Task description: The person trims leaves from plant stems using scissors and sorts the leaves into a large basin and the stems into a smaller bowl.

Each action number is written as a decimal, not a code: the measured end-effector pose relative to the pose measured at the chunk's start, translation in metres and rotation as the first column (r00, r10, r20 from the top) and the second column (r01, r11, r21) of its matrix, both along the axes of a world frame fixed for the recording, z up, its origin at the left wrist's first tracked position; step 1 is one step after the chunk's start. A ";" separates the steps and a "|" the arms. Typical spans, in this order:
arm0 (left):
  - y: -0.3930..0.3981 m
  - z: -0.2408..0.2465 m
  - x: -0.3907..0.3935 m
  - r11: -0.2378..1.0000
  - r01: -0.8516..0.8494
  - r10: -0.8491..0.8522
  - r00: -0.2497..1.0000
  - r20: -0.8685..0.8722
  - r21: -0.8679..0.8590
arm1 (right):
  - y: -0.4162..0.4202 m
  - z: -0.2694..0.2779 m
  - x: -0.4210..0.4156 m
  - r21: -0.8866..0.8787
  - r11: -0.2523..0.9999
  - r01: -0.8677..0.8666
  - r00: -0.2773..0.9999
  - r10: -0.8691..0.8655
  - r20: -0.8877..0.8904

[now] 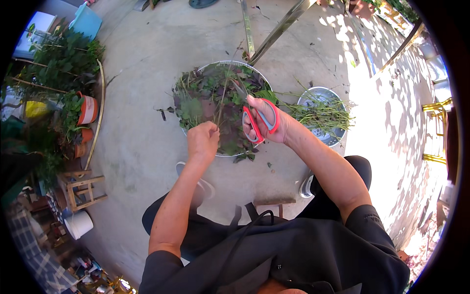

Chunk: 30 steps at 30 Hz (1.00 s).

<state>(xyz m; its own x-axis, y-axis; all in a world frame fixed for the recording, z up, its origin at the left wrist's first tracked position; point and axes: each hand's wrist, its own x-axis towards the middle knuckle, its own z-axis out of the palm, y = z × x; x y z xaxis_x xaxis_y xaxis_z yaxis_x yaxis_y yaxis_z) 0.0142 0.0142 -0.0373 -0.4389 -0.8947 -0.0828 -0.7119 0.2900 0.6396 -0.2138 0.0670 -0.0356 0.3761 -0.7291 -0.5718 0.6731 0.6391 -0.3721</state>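
My left hand (204, 141) pinches a long brownish plant stem (222, 101) that rises away from me over a round basin. In my right hand (267, 119) are scissors (272, 115) with red and grey handles, my fingers through the loops. Their blades point up and left, close to the upper part of the stem; whether they touch it I cannot tell. Green and purple leafy cuttings (191, 108) heap up in the basin, whose pale rim (265, 78) shows at the far right side. Right of it, a metal colander (332, 141) holds a bundle of cut green stems (319, 114).
Metal bars (282, 31) stand just beyond the basin. Potted plants (87, 108), a wooden stool (82, 189) and a white bucket (78, 224) line the left side. A wooden seat edge (274, 201) shows between my legs. Loose leaves (245, 157) lie by the basin.
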 end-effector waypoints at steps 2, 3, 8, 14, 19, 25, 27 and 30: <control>-0.001 0.000 -0.001 1.000 -0.004 0.004 1.000 0.009 0.001 | 0.003 0.004 0.000 -0.054 0.998 -0.011 0.999 0.008 -0.042; -0.001 0.001 -0.001 1.000 -0.007 0.007 1.000 0.013 0.001 | 0.005 0.007 0.001 -0.082 0.996 -0.019 0.998 0.013 -0.063; -0.002 0.002 -0.001 1.000 -0.014 0.015 0.999 0.039 -0.018 | 0.005 0.008 0.004 -0.051 0.998 -0.027 0.994 0.021 -0.108; -0.001 0.005 0.000 1.000 0.001 0.000 1.000 0.029 -0.026 | 0.006 0.003 0.006 -0.071 0.997 -0.032 0.994 0.025 -0.102; 0.000 0.007 0.000 0.996 0.051 -0.050 0.999 0.017 -0.067 | 0.003 0.011 0.004 0.003 1.000 0.022 0.995 -0.021 -0.097; 0.005 0.014 -0.004 0.994 0.086 -0.083 0.996 0.043 -0.063 | 0.000 0.010 0.000 0.050 0.997 0.063 0.998 -0.061 -0.034; 0.005 0.013 -0.004 0.992 0.101 -0.098 0.994 0.038 -0.075 | 0.000 0.012 -0.001 0.068 0.994 0.084 0.996 -0.083 -0.014; 0.006 0.014 -0.003 0.986 0.134 -0.129 0.990 0.051 -0.099 | 0.000 0.010 -0.004 0.027 0.997 0.068 0.998 -0.068 0.013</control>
